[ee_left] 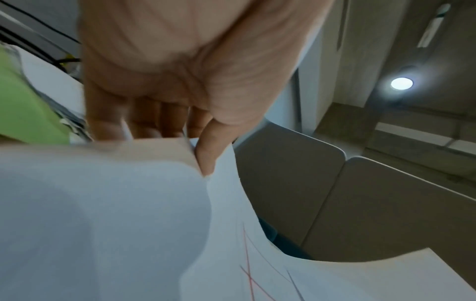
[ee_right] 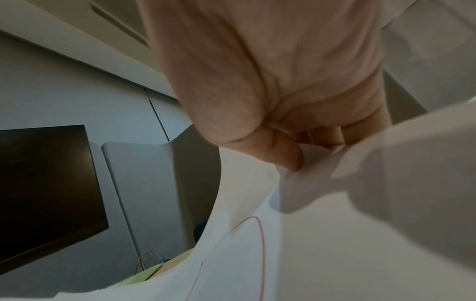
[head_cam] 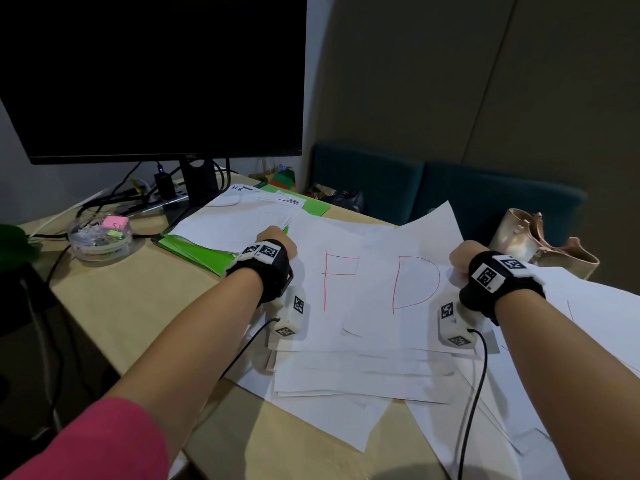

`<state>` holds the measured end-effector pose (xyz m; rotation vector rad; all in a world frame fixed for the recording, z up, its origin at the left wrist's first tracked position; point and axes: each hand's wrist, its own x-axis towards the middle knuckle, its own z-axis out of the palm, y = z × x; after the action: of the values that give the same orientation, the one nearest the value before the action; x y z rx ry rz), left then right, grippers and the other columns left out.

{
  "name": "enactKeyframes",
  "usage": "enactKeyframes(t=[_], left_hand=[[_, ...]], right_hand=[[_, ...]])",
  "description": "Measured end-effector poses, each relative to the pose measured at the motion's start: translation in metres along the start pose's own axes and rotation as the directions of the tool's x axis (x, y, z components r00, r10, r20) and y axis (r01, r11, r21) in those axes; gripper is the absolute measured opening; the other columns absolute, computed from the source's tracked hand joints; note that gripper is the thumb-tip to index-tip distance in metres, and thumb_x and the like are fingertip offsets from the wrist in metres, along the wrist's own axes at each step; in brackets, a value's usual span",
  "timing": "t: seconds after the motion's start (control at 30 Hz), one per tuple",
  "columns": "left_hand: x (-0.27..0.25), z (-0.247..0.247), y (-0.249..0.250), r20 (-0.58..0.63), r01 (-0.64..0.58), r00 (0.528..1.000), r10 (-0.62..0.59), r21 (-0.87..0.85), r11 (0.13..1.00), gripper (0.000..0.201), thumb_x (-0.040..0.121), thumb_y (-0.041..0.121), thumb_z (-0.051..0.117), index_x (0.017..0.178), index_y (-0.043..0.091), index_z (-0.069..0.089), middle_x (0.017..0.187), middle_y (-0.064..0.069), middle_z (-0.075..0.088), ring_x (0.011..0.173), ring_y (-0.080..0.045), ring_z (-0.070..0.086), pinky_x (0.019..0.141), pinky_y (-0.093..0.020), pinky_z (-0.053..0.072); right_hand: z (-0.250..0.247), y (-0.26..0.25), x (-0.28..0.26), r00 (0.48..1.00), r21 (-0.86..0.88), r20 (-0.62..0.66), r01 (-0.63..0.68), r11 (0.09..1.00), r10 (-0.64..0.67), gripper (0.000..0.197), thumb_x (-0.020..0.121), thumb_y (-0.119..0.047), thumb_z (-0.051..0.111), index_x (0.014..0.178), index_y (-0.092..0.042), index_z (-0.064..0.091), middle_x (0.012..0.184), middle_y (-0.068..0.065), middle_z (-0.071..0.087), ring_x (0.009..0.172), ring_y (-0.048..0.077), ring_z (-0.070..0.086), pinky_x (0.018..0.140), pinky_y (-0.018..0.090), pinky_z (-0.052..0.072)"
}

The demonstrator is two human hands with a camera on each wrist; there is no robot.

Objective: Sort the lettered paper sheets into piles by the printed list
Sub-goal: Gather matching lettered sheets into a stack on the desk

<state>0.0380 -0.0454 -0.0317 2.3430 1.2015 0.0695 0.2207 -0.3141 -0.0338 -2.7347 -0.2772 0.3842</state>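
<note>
Head cam first: I've got both hands out over a messy spread of white sheets on the tabletop point(head_cam: 131, 306). Using the monitor point(head_cam: 152, 77) as my landmark, the sheet marked F point(head_cam: 332, 282) sits in front of it and off to its right, and the sheet marked D point(head_cam: 412, 285) is right beside the F sheet, further from the monitor, overlapping its edge. My left hand point(head_cam: 278, 242) is at the F sheet's far left corner, my right hand point(head_cam: 462, 258) at the D sheet's right edge. More loose sheets point(head_cam: 360, 375) are stacked under those two, on the side away from the monitor. Directly below the monitor's right end there's a green folder point(head_cam: 197, 251) with papers on it, and a clear round tub of clips point(head_cam: 100, 233) sits below the monitor's middle.

Left wrist cam: pretty blurry, but the fingers point(ee_left: 170, 120) are curled under a sheet edge and the thumb point(ee_left: 211, 150) presses down on top, so that hand is pinching paper. Red pen strokes show on the sheet lower down.

Right wrist cam: same deal, the thumb point(ee_right: 283, 156) is clamped against the curled fingers point(ee_right: 322, 136) with a fold of paper between them. The red curve of the D runs across the sheet below, and the monitor shows dark at the left.
</note>
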Motion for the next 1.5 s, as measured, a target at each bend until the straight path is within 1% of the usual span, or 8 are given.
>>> enactKeyframes(t=[0.17, 0.37, 0.6, 0.77, 0.97, 1.13, 1.43, 1.5], left_hand=[[0.010, -0.003, -0.006, -0.007, -0.009, 1.000, 0.009, -0.041, 0.999, 0.046, 0.090, 0.017, 0.059, 0.133, 0.003, 0.050, 0.135, -0.015, 0.054, 0.121, -0.033, 0.053, 0.095, -0.034, 0.044], [0.007, 0.000, -0.003, -0.038, -0.020, 0.999, 0.016, -0.102, 0.995, 0.050, 0.094, 0.009, 0.049, 0.140, 0.001, 0.030, 0.140, -0.021, 0.043, 0.127, -0.037, 0.045, 0.099, -0.040, 0.040], [0.003, 0.004, -0.004, 0.096, -0.059, 0.994, 0.061, -0.022, 0.998, 0.050, 0.094, 0.027, 0.056, 0.136, 0.002, 0.044, 0.139, -0.017, 0.047, 0.126, -0.034, 0.047, 0.099, -0.035, 0.040], [-0.001, 0.006, -0.008, 0.080, -0.018, 0.997, 0.021, -0.035, 0.999, 0.053, 0.090, 0.030, 0.058, 0.134, 0.005, 0.044, 0.137, -0.016, 0.047, 0.124, -0.035, 0.046, 0.102, -0.038, 0.040], [-0.005, 0.008, -0.008, 0.247, 0.032, 0.967, 0.064, -0.364, 0.931, 0.043, 0.092, 0.014, 0.058, 0.131, -0.001, 0.051, 0.136, -0.018, 0.052, 0.124, -0.034, 0.052, 0.100, -0.037, 0.045], [-0.004, 0.017, -0.006, 0.299, 0.106, 0.951, 0.078, -0.552, 0.827, 0.044, 0.086, 0.004, 0.057, 0.128, -0.006, 0.050, 0.132, -0.026, 0.054, 0.120, -0.039, 0.054, 0.098, -0.052, 0.047], [-0.009, 0.015, 0.001, 0.346, 0.103, 0.930, 0.127, -0.575, 0.811, 0.038, 0.086, 0.019, 0.060, 0.115, -0.005, 0.055, 0.106, -0.026, 0.064, 0.097, -0.038, 0.064, 0.088, -0.037, 0.049], [0.003, 0.026, -0.004, 0.427, 0.167, 0.895, 0.127, -0.585, 0.794, 0.062, 0.072, 0.029, 0.065, 0.122, -0.005, 0.055, 0.112, -0.029, 0.064, 0.103, -0.045, 0.063, 0.097, -0.054, 0.046]], right_hand=[[0.005, -0.010, -0.005, 1.000, -0.012, -0.013, 0.001, 1.000, -0.002, 0.040, 0.097, -0.002, 0.039, 0.135, 0.011, 0.040, 0.139, 0.027, 0.043, 0.128, 0.037, 0.044, 0.056, 0.018, 0.031], [0.008, -0.021, -0.021, 0.999, -0.020, -0.045, -0.003, 1.000, 0.002, 0.036, 0.099, -0.005, 0.036, 0.133, 0.003, 0.044, 0.130, 0.018, 0.051, 0.120, 0.031, 0.050, 0.083, 0.027, 0.037], [0.019, -0.036, -0.026, 0.994, 0.128, -0.104, 0.041, 0.991, -0.027, 0.037, 0.086, 0.001, 0.041, 0.121, -0.003, 0.051, 0.117, 0.020, 0.060, 0.105, 0.035, 0.060, 0.080, 0.033, 0.047], [0.034, -0.065, -0.045, 0.991, -0.100, -0.137, -0.024, 0.995, 0.010, 0.050, 0.089, -0.017, 0.052, 0.134, -0.004, 0.032, 0.138, 0.019, 0.032, 0.129, 0.037, 0.029, 0.105, 0.042, 0.029], [0.050, -0.093, -0.057, 0.982, -0.089, 0.123, 0.156, 0.984, -0.144, 0.085, 0.078, -0.065, 0.061, 0.135, -0.005, 0.039, 0.135, 0.015, 0.048, 0.127, 0.034, 0.040, 0.103, 0.039, 0.033], [0.062, -0.112, -0.067, 0.945, 0.076, 0.259, 0.184, 0.980, -0.198, 0.088, 0.077, -0.067, 0.061, 0.131, -0.001, 0.042, 0.121, 0.016, 0.061, 0.106, 0.030, 0.057, 0.078, 0.031, 0.042], [0.064, -0.120, -0.072, 0.928, 0.029, 0.294, 0.231, 0.973, -0.229, 0.082, 0.072, -0.069, 0.064, 0.122, -0.005, 0.051, 0.115, 0.012, 0.065, 0.105, 0.027, 0.061, 0.082, 0.033, 0.047], [0.064, -0.121, -0.073, 0.924, 0.007, 0.304, 0.242, 0.970, -0.233, 0.082, 0.074, -0.068, 0.063, 0.125, -0.005, 0.050, 0.115, 0.011, 0.065, 0.103, 0.024, 0.059, 0.079, 0.031, 0.043]])
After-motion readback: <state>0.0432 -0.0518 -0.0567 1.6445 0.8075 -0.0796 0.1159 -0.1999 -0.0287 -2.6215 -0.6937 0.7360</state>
